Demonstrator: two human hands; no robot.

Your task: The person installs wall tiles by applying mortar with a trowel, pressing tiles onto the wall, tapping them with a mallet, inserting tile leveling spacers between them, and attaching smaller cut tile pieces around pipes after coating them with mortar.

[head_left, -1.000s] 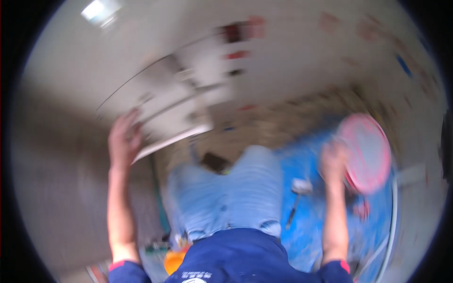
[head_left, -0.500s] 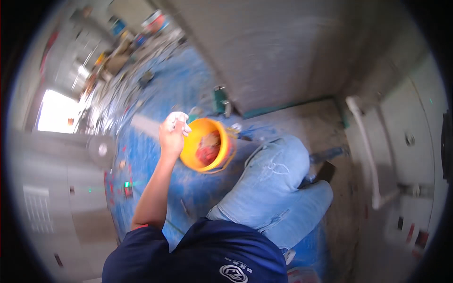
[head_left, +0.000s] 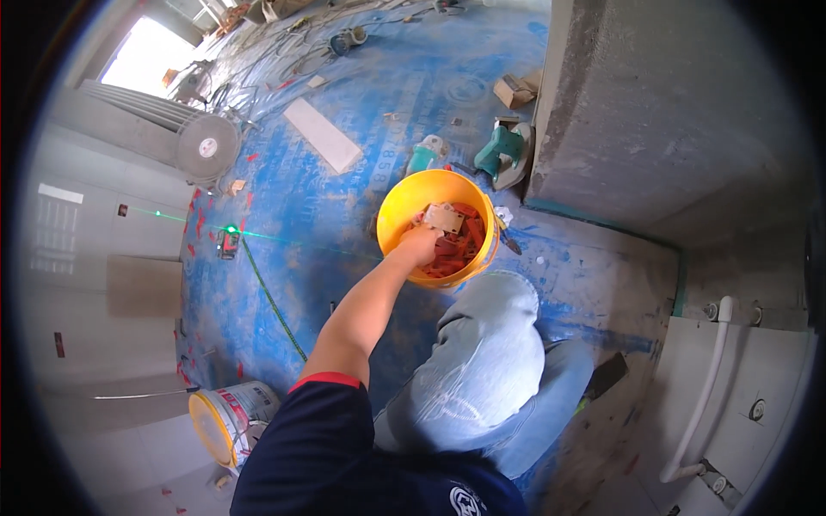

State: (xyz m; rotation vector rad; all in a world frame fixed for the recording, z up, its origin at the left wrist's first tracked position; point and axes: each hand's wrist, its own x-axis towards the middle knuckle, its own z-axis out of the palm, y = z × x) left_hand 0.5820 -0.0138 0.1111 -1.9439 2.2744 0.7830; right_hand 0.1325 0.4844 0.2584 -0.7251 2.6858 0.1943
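Observation:
My left hand (head_left: pixel 419 246) reaches down inside a yellow bucket (head_left: pixel 397 206) in front of my bent knee. Small red-orange plastic pieces (head_left: pixel 463 249), wedge-like in shape, fill the lower part of the bucket. Against the fingertips lies a pale flat piece (head_left: pixel 444 218) with small dark spots, on top of the red pieces. The fingers are mostly hidden, so whether they grip anything does not show. My right hand is out of view.
Beyond the bucket lie green power tools (head_left: pixel 503 155) and a pale tile strip (head_left: pixel 323 136). To the left, a laser level (head_left: pixel 228 242) casts green light. A white pail (head_left: pixel 237 421) lies lower left. A grey wall (head_left: pixel 654 112) and white pipe (head_left: pixel 705 396) bound the right.
My left hand has moved from beside the bucket's left rim down into it. The view has shifted, bringing the white pail and more floor into sight.

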